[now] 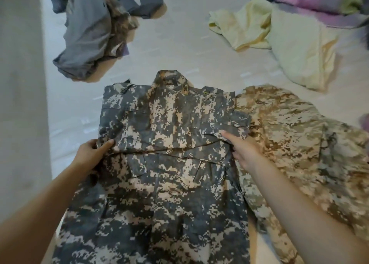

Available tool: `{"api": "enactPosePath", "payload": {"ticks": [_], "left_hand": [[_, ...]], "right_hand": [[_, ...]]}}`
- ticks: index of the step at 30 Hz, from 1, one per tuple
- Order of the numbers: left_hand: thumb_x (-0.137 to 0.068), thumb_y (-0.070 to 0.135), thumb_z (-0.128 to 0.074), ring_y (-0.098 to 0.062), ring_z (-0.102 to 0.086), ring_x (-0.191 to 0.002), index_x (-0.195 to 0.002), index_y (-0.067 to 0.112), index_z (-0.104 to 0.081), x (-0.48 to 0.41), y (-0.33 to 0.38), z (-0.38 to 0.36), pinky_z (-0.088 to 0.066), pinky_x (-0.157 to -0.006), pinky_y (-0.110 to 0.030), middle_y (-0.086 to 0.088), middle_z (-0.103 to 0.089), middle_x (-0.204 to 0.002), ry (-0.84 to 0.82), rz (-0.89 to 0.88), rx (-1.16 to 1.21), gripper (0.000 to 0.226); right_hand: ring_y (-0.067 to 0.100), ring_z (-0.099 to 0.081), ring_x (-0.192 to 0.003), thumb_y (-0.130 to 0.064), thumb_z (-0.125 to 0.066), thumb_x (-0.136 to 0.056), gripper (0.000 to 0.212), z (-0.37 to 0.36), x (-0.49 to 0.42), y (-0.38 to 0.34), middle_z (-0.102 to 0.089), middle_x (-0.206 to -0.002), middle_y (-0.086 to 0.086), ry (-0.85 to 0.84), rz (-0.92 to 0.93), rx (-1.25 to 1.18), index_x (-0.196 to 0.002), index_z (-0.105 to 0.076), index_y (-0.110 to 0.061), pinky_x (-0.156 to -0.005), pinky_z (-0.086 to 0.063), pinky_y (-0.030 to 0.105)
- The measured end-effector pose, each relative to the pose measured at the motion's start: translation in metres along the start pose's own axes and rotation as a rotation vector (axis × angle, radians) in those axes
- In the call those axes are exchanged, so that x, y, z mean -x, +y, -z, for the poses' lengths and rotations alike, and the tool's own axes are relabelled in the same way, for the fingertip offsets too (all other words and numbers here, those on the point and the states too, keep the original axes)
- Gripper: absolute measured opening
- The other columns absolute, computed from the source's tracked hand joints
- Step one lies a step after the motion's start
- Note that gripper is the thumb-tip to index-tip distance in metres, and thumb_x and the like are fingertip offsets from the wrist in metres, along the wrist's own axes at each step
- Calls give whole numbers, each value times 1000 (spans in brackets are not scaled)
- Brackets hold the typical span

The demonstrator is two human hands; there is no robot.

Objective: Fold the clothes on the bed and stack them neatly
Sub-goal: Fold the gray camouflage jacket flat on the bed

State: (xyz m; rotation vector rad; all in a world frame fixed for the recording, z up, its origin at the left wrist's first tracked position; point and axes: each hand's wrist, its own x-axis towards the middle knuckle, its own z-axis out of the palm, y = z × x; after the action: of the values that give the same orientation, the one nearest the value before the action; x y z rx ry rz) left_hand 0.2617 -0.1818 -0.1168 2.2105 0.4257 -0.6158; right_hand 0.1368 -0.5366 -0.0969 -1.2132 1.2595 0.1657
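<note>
Spreading up from the near edge of the view, the grey camouflage jacket (169,183) lies front up on the bed (179,50), its hem nearest and its collar pointing away. Both bare forearms reach in over its lower half. About midway up, a crosswise fold runs from side to side, and each hand has one end of it. The left hand (92,153) grips the left end, thumb on top of the cloth and the other fingers curled beneath the edge. The right hand (242,151) pinches the right end, one digit laid on top of the fabric and the rest tucked below it, beside a sleeve folded in across the chest. Touching the jacket's right side, and partly under it, a tan camouflage shirt (289,136) lies spread and rumpled toward the right edge. Beyond the collar the pale sheet shows bare. Farther off on the left sits a crumpled grey pile (87,36) with a bit of camouflage cloth mixed in. Farther off on the right lies a loose pale-yellow towel (285,38), and behind it, at the top right corner, a purple and green blanket (311,0).
</note>
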Motion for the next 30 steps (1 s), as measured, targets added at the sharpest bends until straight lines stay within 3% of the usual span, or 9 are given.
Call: {"api": "enactPosePath", "payload": {"ticks": [2,6,9,15,18,23,25,27,30], "left_hand": [[-85,43,-64,-13,-59,-70,-103,17,-61,9,-11,9,-46,-59,-28,-1,-65,-82,13,-2,40,32],[-84,33,-66,-25,-67,-76,-104,8,-63,39,-66,34,-53,-69,-37,-12,-69,-88,-132,242,135,33],[-77,34,-74,-30,-62,-79,-105,-2,-66,54,-105,50,-48,-83,-41,-18,-68,-88,-207,295,-58,46],[-56,63,-78,-18,-59,-92,-124,19,-46,31,-72,60,-44,-84,-35,-6,-62,-112,-227,174,262,88],[-55,64,-76,-23,-62,-101,-122,13,-54,10,-52,53,-46,-90,-36,-6,-66,-111,-223,157,330,87],[-75,44,-74,-30,-61,-97,-114,4,-60,-9,-49,41,-50,-87,-39,-17,-65,-114,104,183,268,58],[-83,46,-66,-36,-59,-105,-121,3,-55,-7,-43,35,-48,-94,-47,-19,-61,-119,204,153,101,58],[-90,41,-58,-39,-48,-121,-137,7,-42,6,-35,28,-38,-104,-52,-20,-50,-134,326,36,-95,60],[-91,29,-56,-35,-28,-137,-144,15,-32,38,-33,14,-18,-114,-50,-15,-31,-150,414,-358,-343,59]], "right_hand": [[23,-59,-97,-22,-82,-70,74,-3,3,-5,-57,-124,11,-9,26,87,-130,-42,-4,-79,-51,33],[23,-55,-114,-10,-77,-74,56,2,9,-2,-58,-123,7,-183,-3,123,-121,-47,-9,-107,-38,40],[18,-58,-96,-9,-73,-78,31,-7,18,16,-65,-112,7,-224,14,212,-103,-55,-16,-94,-43,34],[28,-39,-133,-42,-77,-70,92,-18,15,17,-36,-149,8,5,218,131,-145,-29,-14,-111,-31,49],[27,-51,-122,-29,-76,-76,77,-13,7,9,-49,-139,10,-11,211,115,-140,-39,-10,-107,-39,45],[22,-61,-93,-16,-70,-82,30,-9,4,5,-63,-116,11,129,285,251,-106,-55,-7,-86,-49,33],[20,-58,-97,-16,-70,-82,31,-16,13,6,-60,-118,8,335,521,500,-107,-51,-13,-83,-44,28],[23,-45,-123,-21,-65,-83,48,-24,26,12,-49,-132,4,501,880,870,-127,-47,-12,-104,-35,33],[20,0,-146,-29,-58,-80,78,-33,32,32,-13,-156,0,217,1046,1340,-147,-19,-23,-118,1,45]]}}
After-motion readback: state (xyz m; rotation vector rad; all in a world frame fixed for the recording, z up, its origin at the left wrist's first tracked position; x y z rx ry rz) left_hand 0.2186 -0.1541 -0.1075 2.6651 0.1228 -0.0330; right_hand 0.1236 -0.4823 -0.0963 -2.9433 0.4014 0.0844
